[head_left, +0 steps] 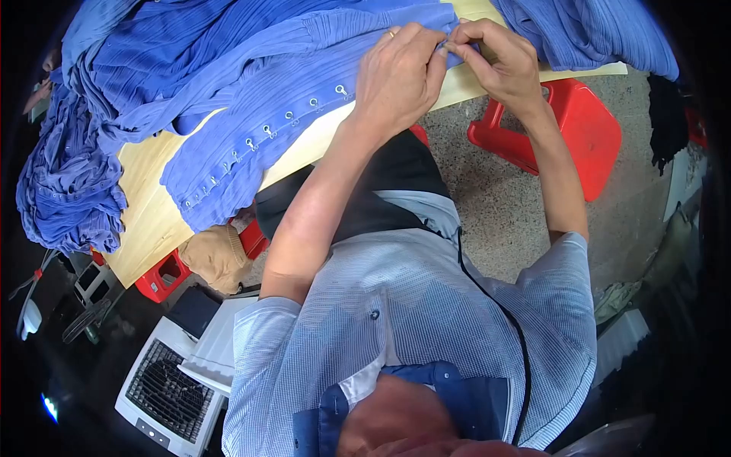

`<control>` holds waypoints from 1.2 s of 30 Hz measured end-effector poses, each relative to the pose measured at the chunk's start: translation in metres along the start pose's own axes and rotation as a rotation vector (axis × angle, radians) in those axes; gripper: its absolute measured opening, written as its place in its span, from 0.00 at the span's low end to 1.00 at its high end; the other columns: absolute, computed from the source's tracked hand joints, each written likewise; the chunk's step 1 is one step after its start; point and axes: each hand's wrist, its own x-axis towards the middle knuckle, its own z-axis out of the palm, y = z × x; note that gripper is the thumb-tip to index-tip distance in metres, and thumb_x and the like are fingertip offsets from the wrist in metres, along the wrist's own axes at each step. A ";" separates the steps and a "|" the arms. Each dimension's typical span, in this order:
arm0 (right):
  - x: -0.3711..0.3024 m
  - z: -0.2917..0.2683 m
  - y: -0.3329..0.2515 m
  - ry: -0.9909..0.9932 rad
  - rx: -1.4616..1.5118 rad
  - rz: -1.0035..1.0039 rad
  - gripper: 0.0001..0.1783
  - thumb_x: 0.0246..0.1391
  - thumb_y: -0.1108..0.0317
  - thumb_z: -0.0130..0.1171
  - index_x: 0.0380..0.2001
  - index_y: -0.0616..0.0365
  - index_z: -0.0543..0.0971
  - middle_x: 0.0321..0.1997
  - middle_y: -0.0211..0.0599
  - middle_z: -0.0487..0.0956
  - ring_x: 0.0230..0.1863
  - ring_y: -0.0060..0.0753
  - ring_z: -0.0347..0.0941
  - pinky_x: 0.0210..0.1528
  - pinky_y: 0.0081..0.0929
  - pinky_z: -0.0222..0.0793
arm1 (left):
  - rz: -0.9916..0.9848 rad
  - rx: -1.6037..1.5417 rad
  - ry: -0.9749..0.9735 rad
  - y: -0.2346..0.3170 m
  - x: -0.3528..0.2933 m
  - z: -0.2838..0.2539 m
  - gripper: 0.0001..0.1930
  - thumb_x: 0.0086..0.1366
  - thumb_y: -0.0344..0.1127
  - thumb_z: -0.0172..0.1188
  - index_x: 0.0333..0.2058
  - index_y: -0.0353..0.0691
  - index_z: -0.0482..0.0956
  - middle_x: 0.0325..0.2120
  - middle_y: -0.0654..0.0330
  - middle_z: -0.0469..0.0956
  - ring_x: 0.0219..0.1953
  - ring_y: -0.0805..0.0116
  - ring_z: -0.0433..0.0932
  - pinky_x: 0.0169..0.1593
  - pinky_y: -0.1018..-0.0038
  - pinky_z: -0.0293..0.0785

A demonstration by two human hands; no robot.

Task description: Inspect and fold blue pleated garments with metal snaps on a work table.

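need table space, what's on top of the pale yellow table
Blue garments lie on the pale yellow table, one with small fasteners; the left hand and right hand meet at its right end. The garments cover much of the top; anything beneath is hidden.

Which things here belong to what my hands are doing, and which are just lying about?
Likely part of it:
Blue garment at your left hand and right hand
Its row of ring-like fasteners
Pale tabletop
Heaped blue garments, probably

Seemingly lying about:
Red stool at right
Tan cloth
White grilled appliance
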 end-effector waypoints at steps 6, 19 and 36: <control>0.003 0.003 0.006 0.118 -0.100 -0.307 0.13 0.54 0.83 0.71 0.43 0.64 0.85 0.40 0.42 0.88 0.41 0.46 0.87 0.44 0.36 0.84 | -0.012 0.042 0.059 0.014 0.005 0.004 0.11 0.68 0.33 0.69 0.49 0.42 0.86 0.37 0.56 0.82 0.40 0.49 0.83 0.44 0.56 0.80; -0.029 0.002 -0.023 0.186 -0.177 0.017 0.10 0.62 0.76 0.69 0.46 0.63 0.89 0.43 0.44 0.88 0.45 0.50 0.84 0.52 0.43 0.80 | 0.053 0.150 0.015 0.017 -0.011 -0.008 0.20 0.65 0.38 0.76 0.54 0.41 0.89 0.40 0.58 0.81 0.40 0.54 0.80 0.46 0.60 0.78; -0.010 0.017 -0.050 0.194 -0.075 0.511 0.17 0.63 0.66 0.75 0.50 0.63 0.86 0.36 0.45 0.89 0.36 0.35 0.86 0.42 0.37 0.82 | 0.058 0.008 0.095 0.012 -0.031 -0.017 0.15 0.64 0.30 0.75 0.50 0.35 0.88 0.46 0.54 0.83 0.46 0.50 0.83 0.51 0.57 0.81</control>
